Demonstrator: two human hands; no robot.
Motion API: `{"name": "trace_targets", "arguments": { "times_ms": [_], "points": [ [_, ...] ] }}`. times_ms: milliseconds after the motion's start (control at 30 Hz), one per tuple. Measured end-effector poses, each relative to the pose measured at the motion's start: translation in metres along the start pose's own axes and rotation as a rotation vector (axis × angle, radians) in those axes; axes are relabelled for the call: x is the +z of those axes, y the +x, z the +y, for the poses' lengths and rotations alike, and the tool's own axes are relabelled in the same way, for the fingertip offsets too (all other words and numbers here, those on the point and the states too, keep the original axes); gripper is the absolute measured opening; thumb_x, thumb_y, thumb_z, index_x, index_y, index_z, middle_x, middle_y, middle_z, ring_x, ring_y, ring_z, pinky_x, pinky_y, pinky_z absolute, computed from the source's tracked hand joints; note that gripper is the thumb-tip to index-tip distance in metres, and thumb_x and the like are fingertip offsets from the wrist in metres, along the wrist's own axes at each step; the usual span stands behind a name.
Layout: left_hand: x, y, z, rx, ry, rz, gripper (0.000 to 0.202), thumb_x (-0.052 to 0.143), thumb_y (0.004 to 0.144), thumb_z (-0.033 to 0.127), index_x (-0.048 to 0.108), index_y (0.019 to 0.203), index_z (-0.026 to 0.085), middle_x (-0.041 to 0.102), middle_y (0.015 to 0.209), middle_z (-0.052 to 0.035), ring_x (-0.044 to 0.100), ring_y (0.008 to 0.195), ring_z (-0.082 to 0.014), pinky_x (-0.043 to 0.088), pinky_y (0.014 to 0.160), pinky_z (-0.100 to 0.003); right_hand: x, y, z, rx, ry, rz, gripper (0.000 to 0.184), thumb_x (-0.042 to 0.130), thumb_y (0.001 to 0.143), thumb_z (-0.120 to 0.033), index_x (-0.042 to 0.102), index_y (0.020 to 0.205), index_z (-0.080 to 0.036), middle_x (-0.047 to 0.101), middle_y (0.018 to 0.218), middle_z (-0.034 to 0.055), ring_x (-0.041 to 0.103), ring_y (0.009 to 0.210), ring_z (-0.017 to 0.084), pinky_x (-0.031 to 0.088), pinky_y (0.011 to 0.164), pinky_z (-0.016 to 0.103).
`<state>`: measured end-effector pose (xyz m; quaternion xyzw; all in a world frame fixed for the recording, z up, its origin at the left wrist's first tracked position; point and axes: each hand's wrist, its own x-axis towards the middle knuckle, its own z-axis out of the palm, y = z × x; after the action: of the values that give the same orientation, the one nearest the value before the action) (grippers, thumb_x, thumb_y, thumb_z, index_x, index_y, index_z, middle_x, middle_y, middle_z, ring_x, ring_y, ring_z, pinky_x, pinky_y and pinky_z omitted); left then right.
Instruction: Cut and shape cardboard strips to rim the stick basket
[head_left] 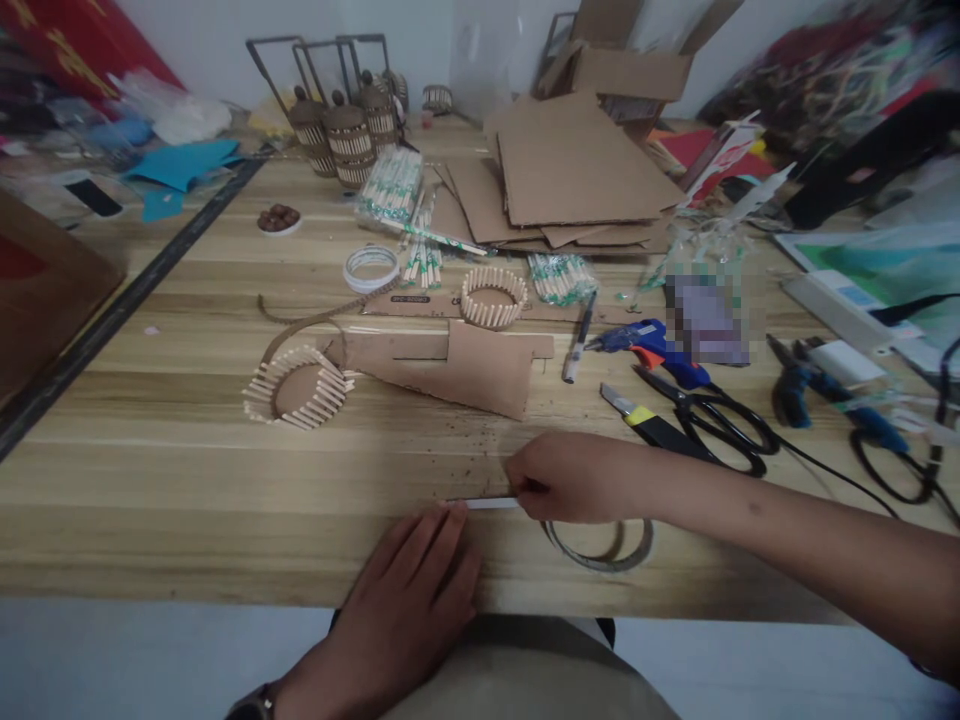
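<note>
My right hand (566, 478) is closed near the table's front edge, pinching a thin pale strip (491, 503) that lies flat on the wood. My left hand (416, 585) rests flat with fingers stretched out, its fingertips on the strip's left end. A tape roll (604, 548) lies partly under my right wrist. Farther up the table lie a cardboard piece (457, 365) and a ring of short wooden sticks (296, 385).
A smaller stick ring (493, 295), white tape roll (370, 267), pen (579, 340), blue glue gun (652, 345), utility knife (641, 418), scissors (720, 420) and pliers (799, 385) lie mid-table. Cardboard sheets (570, 170), chopstick packs (390, 185) and small barrel-shaped models (345, 135) stand at the back.
</note>
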<state>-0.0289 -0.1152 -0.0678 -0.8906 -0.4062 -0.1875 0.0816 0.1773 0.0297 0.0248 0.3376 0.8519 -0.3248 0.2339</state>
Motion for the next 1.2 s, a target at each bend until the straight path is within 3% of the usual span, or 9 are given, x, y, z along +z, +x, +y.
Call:
{"name": "trace_targets", "arguments": {
  "times_ms": [433, 733, 1200],
  "points": [
    [-0.001, 0.002, 0.0, -0.001, 0.026, 0.041, 0.025, 0.047, 0.099, 0.034, 0.064, 0.11, 0.019, 0.066, 0.127, -0.0121, 0.056, 0.119, -0.025, 0.042, 0.104, -0.038, -0.001, 0.002, -0.005, 0.09, -0.062, -0.03, 0.02, 0.059, 0.079, -0.019, 0.077, 0.085, -0.015, 0.076, 0.084, 0.0102, 0.064, 0.073, 0.022, 0.03, 0.053, 0.028],
    [-0.001, 0.001, 0.0, -0.002, 0.016, 0.027, 0.026, 0.051, 0.097, 0.036, 0.063, 0.111, 0.018, 0.064, 0.129, -0.0127, 0.055, 0.121, -0.0254, 0.038, 0.106, -0.038, -0.007, 0.001, -0.007, 0.087, -0.069, -0.044, 0.023, 0.056, 0.085, -0.019, 0.078, 0.082, -0.015, 0.075, 0.079, 0.0083, 0.062, 0.068, 0.017, 0.032, 0.053, 0.027],
    [-0.003, 0.003, -0.001, -0.004, 0.011, 0.032, 0.024, 0.047, 0.099, 0.033, 0.063, 0.11, 0.019, 0.066, 0.126, -0.0124, 0.056, 0.118, -0.025, 0.041, 0.101, -0.038, -0.012, 0.001, -0.022, 0.194, -0.183, -0.046, 0.025, 0.055, 0.086, -0.021, 0.078, 0.086, -0.013, 0.076, 0.081, 0.0115, 0.067, 0.073, 0.021, 0.027, 0.05, 0.029]
  ]
}}
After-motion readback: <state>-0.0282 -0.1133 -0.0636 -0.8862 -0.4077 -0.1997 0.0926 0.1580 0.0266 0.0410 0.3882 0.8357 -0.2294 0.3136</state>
